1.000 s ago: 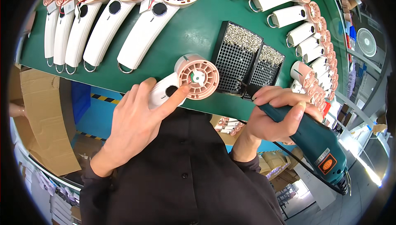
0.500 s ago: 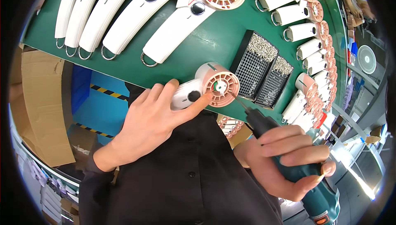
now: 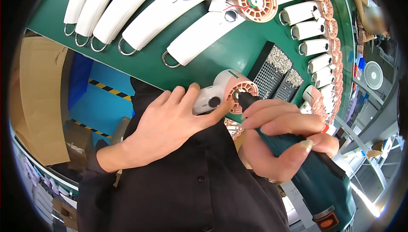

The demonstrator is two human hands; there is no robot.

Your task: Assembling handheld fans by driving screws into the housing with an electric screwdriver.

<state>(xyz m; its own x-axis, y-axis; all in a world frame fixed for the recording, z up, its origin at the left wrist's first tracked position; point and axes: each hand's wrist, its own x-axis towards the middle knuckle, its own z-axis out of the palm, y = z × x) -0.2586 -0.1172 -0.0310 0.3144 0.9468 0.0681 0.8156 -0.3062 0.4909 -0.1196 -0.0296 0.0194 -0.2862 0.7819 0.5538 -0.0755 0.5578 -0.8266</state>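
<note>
My left hand is closed round the white handle of a handheld appliance at the table's near edge, its index finger by the round pink vented head. That head faces me, showing a slotted ring with a green part inside. In my right hand is a teal and black electric screwdriver, gripped round its body. Its black nose points into the middle of the vented head and covers part of it; the bit's tip is hidden.
Two black screw trays, filled with small silver screws, lie just beyond the appliance. Several matching white appliances with metal loops and loose wires fan across the green table. More line its right side. A cardboard box stands at the left.
My right hand has brought the screwdriver up and left, so its nose is now at the vented head. The view has shifted slightly; my left hand keeps its hold on the appliance.
</note>
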